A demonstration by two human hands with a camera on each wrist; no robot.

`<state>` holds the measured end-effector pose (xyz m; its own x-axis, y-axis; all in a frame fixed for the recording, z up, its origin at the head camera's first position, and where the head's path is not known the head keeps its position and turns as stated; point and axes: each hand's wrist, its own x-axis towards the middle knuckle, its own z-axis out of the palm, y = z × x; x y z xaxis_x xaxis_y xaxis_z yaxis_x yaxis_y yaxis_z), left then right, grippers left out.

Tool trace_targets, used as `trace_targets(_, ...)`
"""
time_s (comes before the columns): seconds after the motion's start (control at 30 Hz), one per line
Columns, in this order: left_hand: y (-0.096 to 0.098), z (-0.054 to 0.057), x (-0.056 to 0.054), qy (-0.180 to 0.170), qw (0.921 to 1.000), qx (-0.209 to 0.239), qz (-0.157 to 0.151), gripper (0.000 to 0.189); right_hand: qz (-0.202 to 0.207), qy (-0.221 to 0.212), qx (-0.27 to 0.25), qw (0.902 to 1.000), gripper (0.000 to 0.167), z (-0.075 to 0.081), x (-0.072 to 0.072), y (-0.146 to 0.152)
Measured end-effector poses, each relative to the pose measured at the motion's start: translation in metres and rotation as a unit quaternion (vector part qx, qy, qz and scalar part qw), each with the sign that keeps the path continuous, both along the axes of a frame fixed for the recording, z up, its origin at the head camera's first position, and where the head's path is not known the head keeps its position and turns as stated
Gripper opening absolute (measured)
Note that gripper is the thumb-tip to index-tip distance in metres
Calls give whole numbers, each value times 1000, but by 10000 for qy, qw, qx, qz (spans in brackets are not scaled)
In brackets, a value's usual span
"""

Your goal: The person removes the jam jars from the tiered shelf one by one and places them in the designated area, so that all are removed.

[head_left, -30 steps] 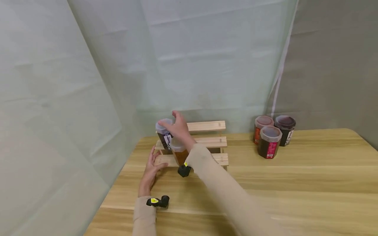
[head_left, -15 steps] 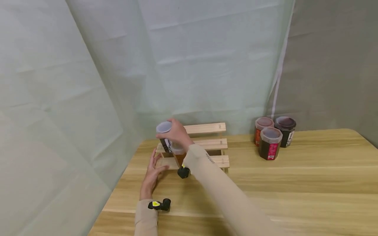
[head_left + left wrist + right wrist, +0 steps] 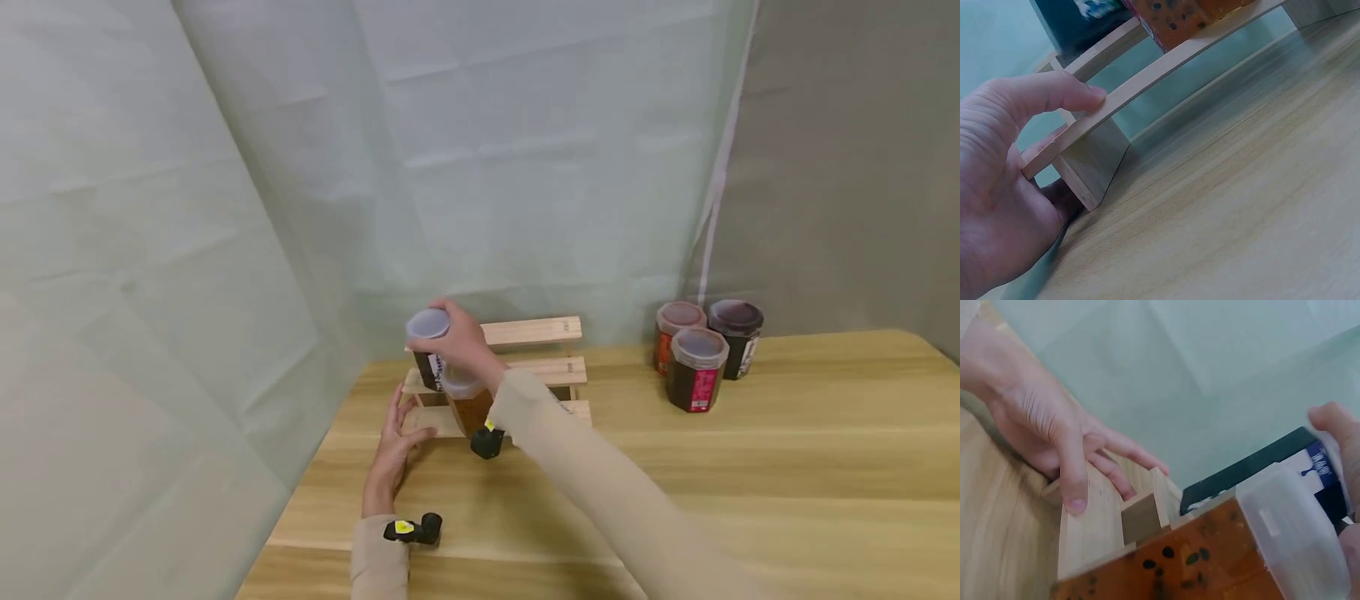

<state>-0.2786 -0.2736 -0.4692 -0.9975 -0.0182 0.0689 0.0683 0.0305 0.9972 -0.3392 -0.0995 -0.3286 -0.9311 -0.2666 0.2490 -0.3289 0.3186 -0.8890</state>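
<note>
A stepped wooden rack (image 3: 534, 332) with three slats stands at the table's back left. My right hand (image 3: 468, 343) holds a dark jar (image 3: 426, 367) by its pale translucent lid, at the left end of the middle slat. On the lowest slat, in front of it, an amber jar (image 3: 471, 410) with dark specks is partly covered by my right forearm. My left hand (image 3: 392, 458) grips the left end of that lowest slat. In the left wrist view its thumb (image 3: 1085, 97) presses on top of the slat; its other fingers are partly hidden behind the rack.
Further right on the wooden table (image 3: 810, 467) stand three lidded jars close together: a red-labelled one (image 3: 663, 352), a dark one with a pink label (image 3: 697, 379) and another dark one (image 3: 741, 354). A pale cloth wall (image 3: 540, 183) hangs behind.
My right hand, spread above the dark jar a second ago, has come down onto its lid and now holds it. My left hand stays at the rack's left end.
</note>
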Motion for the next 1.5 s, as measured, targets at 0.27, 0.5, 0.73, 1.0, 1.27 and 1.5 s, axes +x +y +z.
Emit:
trace_targets(0.27, 4, -3, 0, 66, 9999, -7, -129, 102, -381, -104, -912, 9951, 72, 9, -4, 13)
trace_targets(0.5, 6, -1, -10, 110, 9998, -146, -109, 104, -953, 591, -1129, 9873, 67, 48, -16, 68)
trace_targets(0.73, 4, -1, -13, 97, 9997, -204, -28, 104, -1879, 419, -1476, 9701, 68, 41, -1, 161)
trace_targets(1.0, 1, 1, -8, -43, 9996, -269, -85, 104, -2937, -105, -1823, 9383, 60, 24, 48, 259)
trace_targets(1.27, -1, 1, -9, -34, 9998, -193, -10, 103, -3467, -480, -2515, 9023, 56, 12, 68, 316)
trace_targets(1.5, 4, -4, -10, 3, 9998, -186, -25, 102, -3684, -390, -3319, 8675, 52, 0, 81, 346)
